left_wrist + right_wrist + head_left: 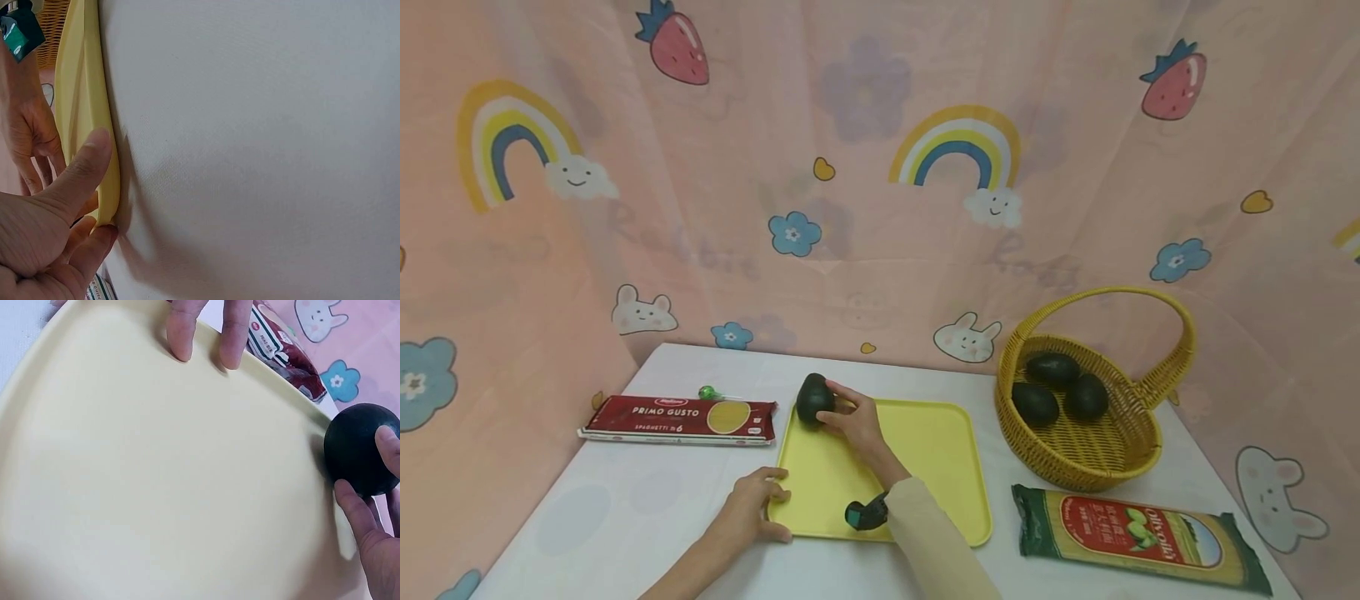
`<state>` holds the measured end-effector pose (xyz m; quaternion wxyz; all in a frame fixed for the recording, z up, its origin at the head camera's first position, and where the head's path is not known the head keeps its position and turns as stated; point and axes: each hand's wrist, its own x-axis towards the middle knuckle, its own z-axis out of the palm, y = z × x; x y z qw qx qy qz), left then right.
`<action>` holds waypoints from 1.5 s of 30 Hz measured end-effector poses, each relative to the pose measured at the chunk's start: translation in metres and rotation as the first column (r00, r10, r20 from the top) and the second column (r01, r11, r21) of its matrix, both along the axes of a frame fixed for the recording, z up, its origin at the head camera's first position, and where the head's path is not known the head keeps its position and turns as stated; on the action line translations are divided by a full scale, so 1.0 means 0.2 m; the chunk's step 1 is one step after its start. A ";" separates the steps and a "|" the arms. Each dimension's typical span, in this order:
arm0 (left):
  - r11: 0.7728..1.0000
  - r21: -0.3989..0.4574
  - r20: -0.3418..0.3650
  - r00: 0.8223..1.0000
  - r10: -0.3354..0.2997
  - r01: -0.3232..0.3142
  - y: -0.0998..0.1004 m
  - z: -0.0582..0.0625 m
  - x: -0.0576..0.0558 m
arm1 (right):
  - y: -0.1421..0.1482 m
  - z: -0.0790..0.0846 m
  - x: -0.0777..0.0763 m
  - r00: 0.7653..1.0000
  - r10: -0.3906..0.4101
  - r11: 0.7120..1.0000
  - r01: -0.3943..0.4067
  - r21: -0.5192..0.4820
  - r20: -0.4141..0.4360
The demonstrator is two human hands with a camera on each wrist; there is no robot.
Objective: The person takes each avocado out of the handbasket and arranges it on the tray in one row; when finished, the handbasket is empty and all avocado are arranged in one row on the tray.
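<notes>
A dark avocado (812,402) stands at the far left corner of the yellow tray (928,467). My right hand (860,427) holds it from the right side, with the thumb and fingers on its skin, as the right wrist view also shows. My left hand (747,510) grips the tray's left edge near the front corner. Two of its fingertips (182,345) lie over the rim in the right wrist view. The left thumb (84,165) presses along the outer side of the rim in the left wrist view. The underside of the avocado is hidden.
A yellow wicker basket (1011,417) with three avocados (1054,369) stands at the back right. In front of it lies a green spaghetti pack (1138,537). To the tray's left lie a red spaghetti pack (677,419) and a small green item (706,392). A patterned curtain (865,275) hangs behind.
</notes>
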<state>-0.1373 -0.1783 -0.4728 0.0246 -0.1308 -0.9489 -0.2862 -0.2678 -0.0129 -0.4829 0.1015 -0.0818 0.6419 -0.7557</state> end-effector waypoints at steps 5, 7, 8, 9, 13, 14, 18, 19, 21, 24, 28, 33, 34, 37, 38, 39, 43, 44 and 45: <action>1.000 -0.003 -0.014 1.000 -0.009 0.009 0.00 -0.01 0.00 | 0.01 -0.02 -0.01 1.000 -0.019 1.000 0.019 0.019 0.015; 1.000 -0.001 -0.003 1.000 -0.003 0.003 0.01 -0.01 0.00 | 0.02 -0.02 -0.01 1.000 -0.017 1.000 0.017 0.017 0.015; 1.000 0.003 0.005 1.000 -0.001 0.001 0.01 -0.01 -0.01 | 0.02 -0.03 -0.01 1.000 -0.016 1.000 0.016 0.015 0.016; 1.000 0.004 0.011 1.000 0.003 -0.003 0.01 -0.01 -0.01 | 0.03 -0.03 -0.02 1.000 -0.014 1.000 0.014 0.010 0.018; 1.000 0.003 0.012 1.000 0.001 -0.001 0.01 -0.01 -0.01 | 0.05 -0.03 -0.02 1.000 -0.003 1.000 0.003 0.008 0.005; 1.000 0.003 0.007 1.000 -0.003 0.003 0.01 -0.01 -0.01 | 0.06 -0.02 -0.02 1.000 -0.001 1.000 0.001 0.008 0.007; 1.000 -0.001 -0.011 1.000 -0.010 0.010 0.01 -0.01 -0.01 | 0.10 0.00 -0.01 1.000 0.011 1.000 -0.011 0.017 -0.007; 1.000 -0.001 -0.012 1.000 -0.010 0.010 0.01 -0.01 -0.01 | 0.11 0.00 -0.02 1.000 0.015 1.000 -0.015 0.023 -0.009; 1.000 0.000 -0.019 1.000 -0.015 0.015 0.00 -0.01 -0.01 | 0.14 0.01 -0.02 1.000 0.024 0.999 -0.024 0.027 0.000; 1.000 0.004 -0.024 1.000 -0.014 0.014 0.00 -0.02 -0.01 | 0.18 0.01 -0.04 0.999 0.036 0.998 -0.036 0.048 0.009; 1.000 0.009 -0.016 1.000 -0.003 0.004 0.00 -0.02 -0.01 | 0.26 0.01 -0.06 0.999 0.044 0.995 -0.044 0.089 -0.003; 1.000 0.012 0.009 1.000 0.013 -0.013 0.01 -0.01 -0.01 | 0.37 0.04 -0.05 0.996 0.078 0.990 -0.073 0.121 -0.040; 1.000 0.013 0.010 1.000 0.012 -0.013 0.01 -0.01 -0.01 | 0.40 0.04 -0.05 0.994 0.092 0.989 -0.085 0.121 -0.054; 1.000 0.011 0.012 1.000 0.019 -0.019 0.01 -0.01 -0.01 | 0.48 0.06 -0.03 0.986 0.131 0.986 -0.119 0.116 -0.099; 1.000 0.010 0.014 1.000 0.022 -0.022 0.01 -0.01 -0.01 | 0.50 0.07 -0.02 0.984 0.143 0.985 -0.130 0.117 -0.108; 1.000 0.010 0.015 1.000 0.026 -0.026 0.01 -0.01 -0.01 | 0.52 0.08 -0.02 0.983 0.151 0.983 -0.139 0.119 -0.100; 1.000 0.010 0.015 0.999 0.029 -0.029 0.00 -0.01 0.00 | 0.61 0.14 0.00 0.985 0.167 0.973 -0.159 0.165 -0.035; 1.000 0.012 0.013 1.000 0.025 -0.025 0.00 -0.01 0.00 | 0.64 0.15 0.00 0.985 0.173 0.970 -0.166 0.180 -0.023; 1.000 0.013 0.007 1.000 0.020 -0.020 0.00 -0.01 0.00 | 0.66 0.17 0.01 0.984 0.178 0.967 -0.173 0.188 -0.013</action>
